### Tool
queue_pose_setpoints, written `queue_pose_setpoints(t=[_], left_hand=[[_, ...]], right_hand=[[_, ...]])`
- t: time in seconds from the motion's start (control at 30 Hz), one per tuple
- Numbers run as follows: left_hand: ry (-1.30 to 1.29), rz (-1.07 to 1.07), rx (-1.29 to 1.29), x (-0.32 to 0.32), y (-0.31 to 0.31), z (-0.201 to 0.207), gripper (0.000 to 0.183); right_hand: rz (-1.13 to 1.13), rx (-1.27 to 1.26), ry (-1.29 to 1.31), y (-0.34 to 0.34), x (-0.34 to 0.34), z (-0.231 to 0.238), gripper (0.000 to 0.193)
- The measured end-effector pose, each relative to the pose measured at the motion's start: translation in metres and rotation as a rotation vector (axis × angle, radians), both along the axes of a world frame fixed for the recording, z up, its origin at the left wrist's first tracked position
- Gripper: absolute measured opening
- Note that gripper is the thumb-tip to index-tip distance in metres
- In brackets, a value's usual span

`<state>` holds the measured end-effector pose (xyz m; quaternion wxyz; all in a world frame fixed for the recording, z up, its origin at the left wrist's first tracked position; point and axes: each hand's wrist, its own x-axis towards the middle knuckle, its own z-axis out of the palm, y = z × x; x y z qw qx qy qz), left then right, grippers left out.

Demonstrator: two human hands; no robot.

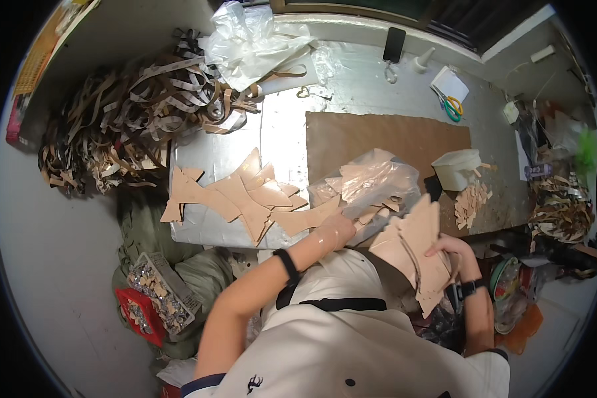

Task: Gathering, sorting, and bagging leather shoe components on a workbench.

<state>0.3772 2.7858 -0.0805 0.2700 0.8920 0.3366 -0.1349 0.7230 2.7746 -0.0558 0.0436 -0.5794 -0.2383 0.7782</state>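
Observation:
My right hand (454,249) grips a stack of flat tan leather pieces (411,245) with pointed, notched ends, held tilted above the table's near edge. My left hand (337,230) is closed at the near edge of a clear plastic bag (408,174), its fingertips partly hidden. More tan leather pieces (371,174) show inside the bag. Left of it, loose leather pieces (245,192) of the same kind lie overlapping on the table, one with its end next to my left hand.
A brown board (391,129) lies on the silver table (285,126). A white tub (454,166) and small leather scraps (471,202) stand to the right. Scissors (452,109) and a phone (394,45) lie farther back. Strap piles (132,99) fill the left; baskets (172,298) sit below.

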Motion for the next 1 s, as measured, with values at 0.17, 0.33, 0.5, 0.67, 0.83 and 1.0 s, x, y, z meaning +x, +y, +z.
queue_pose_setpoints(t=[0.17,0.33,0.5,0.67,0.83,1.0], left_hand=[[-0.21,-0.182,0.221,-0.015,-0.029,0.055,0.013],[-0.376,-0.193,0.282,-0.016,-0.042,0.075,0.011],[-0.578,-0.089,0.281,-0.015,-0.053,0.06,0.006],[-0.752,0.027,0.163,-0.036,-0.027,0.065,0.02],[-0.919,1.231,-0.294,-0.139,-0.048,0.016,0.03],[-0.701,2.044,0.094,-0.265,-0.093,-0.125,0.024]], right_hand=[[0.484,-0.338,-0.134,0.051,-0.082,-0.035,0.039],[-0.01,0.388,0.084,0.074,-0.099,0.027,0.023],[-0.463,0.66,0.038,0.076,-0.131,-0.003,0.019],[-0.437,0.38,-0.254,0.075,-0.121,-0.139,0.024],[0.796,0.683,-0.643,0.091,-0.181,-0.003,0.031],[0.582,0.448,-0.247,0.086,-0.267,0.046,0.026]])
